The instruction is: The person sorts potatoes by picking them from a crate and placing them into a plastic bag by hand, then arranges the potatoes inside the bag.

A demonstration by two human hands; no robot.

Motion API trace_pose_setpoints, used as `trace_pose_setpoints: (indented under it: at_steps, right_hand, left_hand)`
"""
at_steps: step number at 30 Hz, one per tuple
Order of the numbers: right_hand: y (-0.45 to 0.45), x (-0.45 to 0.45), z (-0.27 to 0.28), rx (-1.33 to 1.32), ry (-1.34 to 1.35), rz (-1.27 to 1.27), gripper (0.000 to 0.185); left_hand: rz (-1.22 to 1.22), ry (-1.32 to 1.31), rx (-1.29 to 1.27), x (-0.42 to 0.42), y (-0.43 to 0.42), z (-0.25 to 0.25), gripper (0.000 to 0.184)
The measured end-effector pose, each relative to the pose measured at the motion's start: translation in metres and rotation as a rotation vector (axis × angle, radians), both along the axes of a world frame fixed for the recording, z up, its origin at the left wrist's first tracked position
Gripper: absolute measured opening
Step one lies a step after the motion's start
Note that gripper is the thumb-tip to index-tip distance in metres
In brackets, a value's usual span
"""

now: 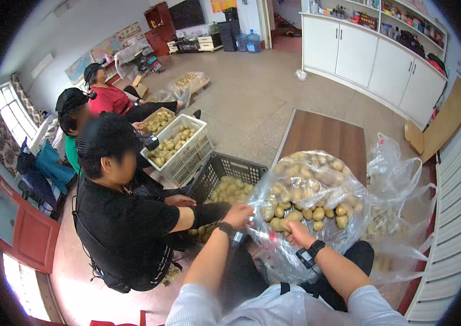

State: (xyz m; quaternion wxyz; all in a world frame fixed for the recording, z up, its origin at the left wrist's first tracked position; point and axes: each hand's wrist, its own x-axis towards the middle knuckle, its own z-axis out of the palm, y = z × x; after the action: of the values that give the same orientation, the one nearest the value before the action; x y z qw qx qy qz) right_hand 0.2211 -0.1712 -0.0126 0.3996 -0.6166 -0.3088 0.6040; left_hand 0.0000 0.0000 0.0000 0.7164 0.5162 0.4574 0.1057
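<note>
A large clear plastic bag (350,242) full of potatoes (318,214) stands in front of me, its mouth spread toward me. My left hand (237,216) is closed at the left edge of the bag, gripping the plastic. Inside the mouth, my right hand (299,234) has its fingers closed around a potato at the near side of the pile. Dark bands with small devices sit on both my wrists. Just left of the bag, a dark grey crate (251,163) holds more pale potatoes.
A person in black (127,217) sits close on my left, with two others beyond. A white crate (189,149) of potatoes stands by them. Behind the bag is a brown board (322,133); another clear bag (390,168) lies to the right, beside a white radiator (450,228).
</note>
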Motion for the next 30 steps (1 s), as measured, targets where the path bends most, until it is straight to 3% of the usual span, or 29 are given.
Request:
trace_pose_setpoints:
  at_steps: [2, 3, 5, 7, 10, 12, 15, 18, 20, 22, 24, 25, 27, 28, 30]
  right_hand:
    - [0.004, 0.001, -0.007, -0.027, 0.121, -0.02, 0.038]
    - [0.019, -0.023, -0.01, 0.025, 0.346, 0.006, 0.039]
    - [0.024, -0.034, 0.008, -0.003, 0.352, -0.005, 0.043]
    - [0.031, -0.04, 0.016, -0.034, 0.357, -0.017, 0.048]
    - [0.038, -0.048, 0.018, -0.006, -0.015, 0.034, 0.056]
    - [0.037, -0.052, 0.024, 0.07, -0.071, 0.004, 0.058]
    - [0.034, -0.052, 0.033, 0.145, -0.126, -0.009, 0.062]
    - [0.034, -0.043, 0.025, 0.282, -0.312, 0.018, 0.052]
    - [0.031, -0.035, 0.016, 0.517, -0.989, 0.174, 0.037]
    - [0.025, -0.024, 0.03, 0.434, -1.121, 0.202, 0.03]
    - [0.019, -0.012, 0.033, 0.35, -1.252, 0.229, 0.03]
    - [0.014, -0.007, 0.024, 0.459, -1.399, 0.159, 0.026]
    - [0.007, 0.005, 0.006, 0.568, -1.543, 0.081, 0.022]
    - [0.004, 0.012, -0.002, 0.614, -1.565, 0.098, 0.02]
    - [0.0, 0.016, -0.008, 0.653, -1.585, 0.113, 0.019]
  left_hand:
    - [-0.049, -0.038, 0.028, 0.012, -0.013, 0.005, 0.046]
    - [-0.039, -0.016, -0.012, -0.008, -0.005, 0.016, 0.05]
    - [-0.157, -0.105, -0.044, -0.001, -0.004, 0.0, 0.054]
    - [-0.13, -0.104, -0.147, 0.01, -0.013, 0.019, 0.05]
    - [-0.221, -0.195, -0.207, 0.011, -0.018, 0.042, 0.046]
    - [-0.35, -0.134, -0.122, 0.009, -0.017, 0.04, 0.041]
    - [-0.331, -0.104, -0.084, 0.006, -0.015, 0.025, 0.039]
    - [-0.343, -0.087, -0.139, 0.008, -0.016, 0.022, 0.036]
    - [-0.331, -0.084, -0.162, 0.008, -0.017, 0.027, 0.034]
    - [-0.321, -0.076, -0.183, 0.007, -0.01, 0.012, 0.031]
    - [-0.428, -0.229, 0.053, 0.003, 0.003, -0.016, 0.028]
    - [-0.46, -0.278, 0.132, 0.001, 0.003, -0.013, 0.027]
    - [-0.101, -0.287, -0.279, -0.002, 0.002, -0.003, 0.026]
    - [-0.103, -0.285, -0.28, -0.002, 0.005, -0.005, 0.026]
    - [0.158, -0.224, -0.192, -0.002, 0.008, -0.007, 0.026]
